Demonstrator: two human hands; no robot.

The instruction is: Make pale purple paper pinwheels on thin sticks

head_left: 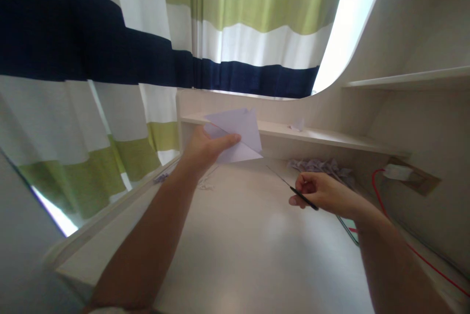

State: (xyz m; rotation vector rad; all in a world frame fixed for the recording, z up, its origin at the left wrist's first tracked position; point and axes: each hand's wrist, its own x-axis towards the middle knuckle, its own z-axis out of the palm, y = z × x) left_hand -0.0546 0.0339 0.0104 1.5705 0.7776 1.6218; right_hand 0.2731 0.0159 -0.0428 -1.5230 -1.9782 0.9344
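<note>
L hand (205, 150): raised above the desk, approx. 11 o'clock from frame ctr; forearm runs in from 7 o'clock.
L grip: closed on the paper; thumb lies across the near face, fingers hidden behind the sheet.
Paper (238, 133): pale lilac, folded, w/ angled edges; held in the air in front of the shelf edge, clear of the desk. Pinched at its 8 o'clock corner; the rest projects toward 2 o'clock from the hand.
R hand (323, 194): approx. 4 o'clock from the paper, well apart from it, low over the desk; forearm enters from 5 o'clock.
R grip: curled closed around the handles of the scissors.
Scissors (293, 189): dark handles inside the R hand; blades show as one thin line pointing to 10 o'clock, tip below the paper, not touching it.
Desk (238, 245): white, glossy top under both hands.
Shelf (330, 137): white ledge at the desk's rear, 12 to 2 o'clock from the R hand.
Scrap pile (323, 165): lilac paper bits under the shelf, just behind the R hand at 12 o'clock.
Small paper piece (298, 124): rests on the shelf, 3 o'clock from the paper.
Curtain (110, 59): white, green and navy bands; fills 9 to 12 o'clock.
Red cable (376, 191): at 3 o'clock from the R hand, running down toward 5 o'clock.
White plug (397, 172): on the wall plate, 2 o'clock from the R hand.
</note>
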